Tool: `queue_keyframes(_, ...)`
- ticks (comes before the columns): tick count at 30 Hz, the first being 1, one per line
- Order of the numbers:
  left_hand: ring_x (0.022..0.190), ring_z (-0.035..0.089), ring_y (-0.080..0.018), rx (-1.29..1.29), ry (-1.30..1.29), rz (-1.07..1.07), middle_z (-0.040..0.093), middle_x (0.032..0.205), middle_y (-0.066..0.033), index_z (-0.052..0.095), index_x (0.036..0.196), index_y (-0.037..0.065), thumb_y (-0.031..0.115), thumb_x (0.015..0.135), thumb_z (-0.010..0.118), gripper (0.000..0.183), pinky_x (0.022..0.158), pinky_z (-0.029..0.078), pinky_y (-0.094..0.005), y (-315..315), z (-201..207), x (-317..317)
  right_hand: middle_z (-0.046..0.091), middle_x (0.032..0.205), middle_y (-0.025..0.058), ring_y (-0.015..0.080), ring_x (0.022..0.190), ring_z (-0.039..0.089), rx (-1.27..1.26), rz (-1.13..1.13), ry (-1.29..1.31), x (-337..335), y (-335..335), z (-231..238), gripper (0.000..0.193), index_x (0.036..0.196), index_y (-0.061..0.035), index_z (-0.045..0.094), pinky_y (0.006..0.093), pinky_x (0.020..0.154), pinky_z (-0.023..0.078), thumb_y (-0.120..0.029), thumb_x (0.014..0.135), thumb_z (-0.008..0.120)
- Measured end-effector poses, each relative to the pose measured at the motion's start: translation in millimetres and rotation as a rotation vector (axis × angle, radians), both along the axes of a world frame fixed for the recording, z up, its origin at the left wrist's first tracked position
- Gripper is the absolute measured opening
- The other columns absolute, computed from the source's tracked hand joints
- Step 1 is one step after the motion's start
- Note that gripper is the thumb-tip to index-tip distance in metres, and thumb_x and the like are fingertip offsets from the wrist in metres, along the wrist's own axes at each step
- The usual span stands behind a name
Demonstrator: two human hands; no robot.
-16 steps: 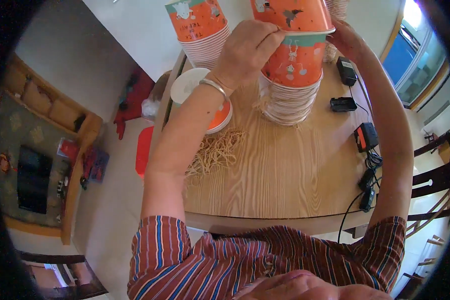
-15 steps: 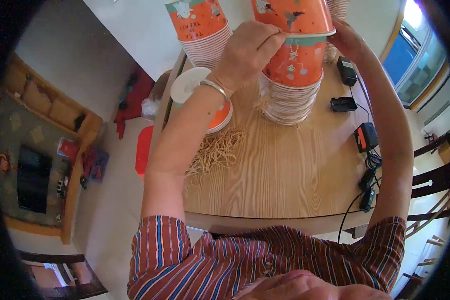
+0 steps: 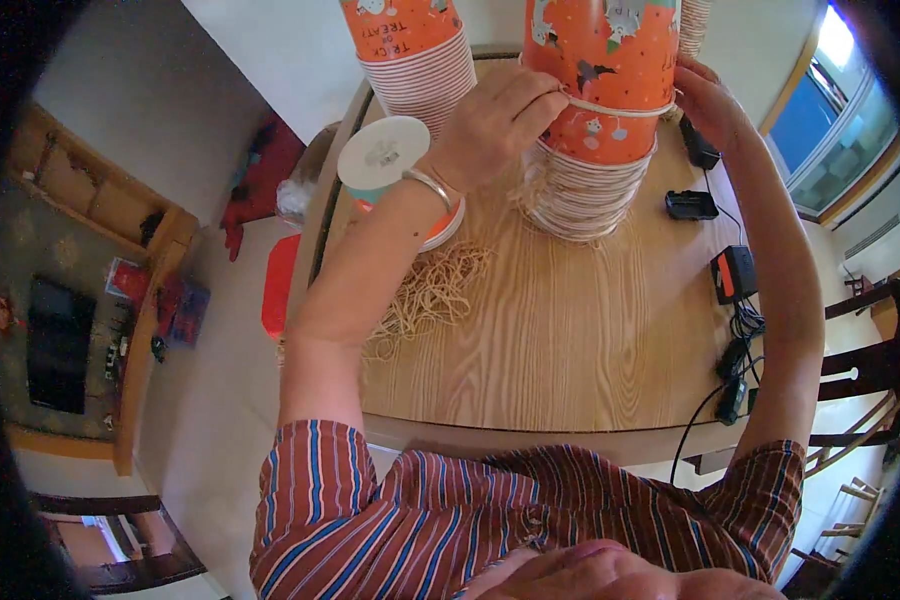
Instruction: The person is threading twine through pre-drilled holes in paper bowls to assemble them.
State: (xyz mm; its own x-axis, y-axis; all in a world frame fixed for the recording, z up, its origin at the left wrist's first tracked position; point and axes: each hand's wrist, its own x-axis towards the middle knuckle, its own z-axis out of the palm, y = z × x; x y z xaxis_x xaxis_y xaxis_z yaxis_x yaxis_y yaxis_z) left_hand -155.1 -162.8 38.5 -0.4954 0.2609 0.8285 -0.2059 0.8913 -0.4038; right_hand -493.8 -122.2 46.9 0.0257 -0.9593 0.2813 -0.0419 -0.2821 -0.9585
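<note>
Head view, single entry.

Left hand (image 3: pixel 495 125): thumb and forefinger pinched on the white rim of the upper orange cup (image 3: pixel 600 60), at its left side; silver bangle (image 3: pixel 428 190) at the wrist.

Right hand (image 3: pixel 708 105): at the right side of the same cup, near the rim, fingers bent and partly hidden; whether they grip cannot be told.

Upper orange cup: mouth down, printed with pale figures and a dark bird shape, cut off by the upper edge of the view; set over the top of the central cup stack (image 3: pixel 585 195), whose lower part shows as many close-set white rims.

Table (image 3: pixel 570 350): wood-grained, bearing the stacks. Left cup stack (image 3: pixel 415 75): orange over white rims, beyond the left hand. Upturned cup (image 3: pixel 384 153): round white base uppermost, partly behind the left forearm. Rubber bands (image 3: pixel 435 285): tan, in a loose heap near the left forearm. Right side of the table: black adapter (image 3: pixel 700 148), black cradle (image 3: pixel 690 205), black-and-orange device (image 3: pixel 733 275), coiled dark cable (image 3: pixel 746 322).

Beyond the right table edge: dark wooden chair (image 3: pixel 860 360).
</note>
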Motion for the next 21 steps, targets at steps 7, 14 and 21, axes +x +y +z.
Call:
queue_keyframes(7, 0.092, 0.063, -0.0279, 0.124, 0.100, -0.066, 0.060, 0.105, -0.0084, 0.060, 0.103, 0.008, 0.000, 0.071, 0.076, 0.036, 0.075, 0.056, -0.0347, 3, -11, -6, 0.060, 0.127, 0.0043, 0.0132, 0.113, 0.056, 0.050, 0.015, -0.005, 6, 7, 1, 0.040, 0.134, -0.0041, 0.051, 0.0278, 0.100, 0.043, -0.015, 0.095, 0.054)
queue_keyframes(14, 0.090, 0.063, -0.0264, 0.248, 0.174, -0.013, 0.060, 0.105, -0.0085, 0.061, 0.095, 0.008, 0.002, 0.072, 0.077, 0.028, 0.071, 0.056, -0.0338, 12, -22, -7, 0.061, 0.125, 0.0042, 0.0138, 0.113, 0.057, 0.025, -0.025, 0.044, 11, 8, -3, 0.040, 0.130, -0.0039, 0.055, 0.0297, 0.099, 0.043, -0.018, 0.093, 0.055)
queue_keyframes(21, 0.086, 0.064, -0.0254, 0.296, 0.133, -0.033, 0.060, 0.103, -0.0091, 0.062, 0.094, 0.007, 0.000, 0.072, 0.076, 0.027, 0.071, 0.055, -0.0345, 13, -35, -1, 0.060, 0.127, 0.0039, 0.0136, 0.115, 0.055, 0.045, -0.032, 0.062, 9, 9, -5, 0.039, 0.131, -0.0032, 0.054, 0.0295, 0.101, 0.041, -0.015, 0.094, 0.056)
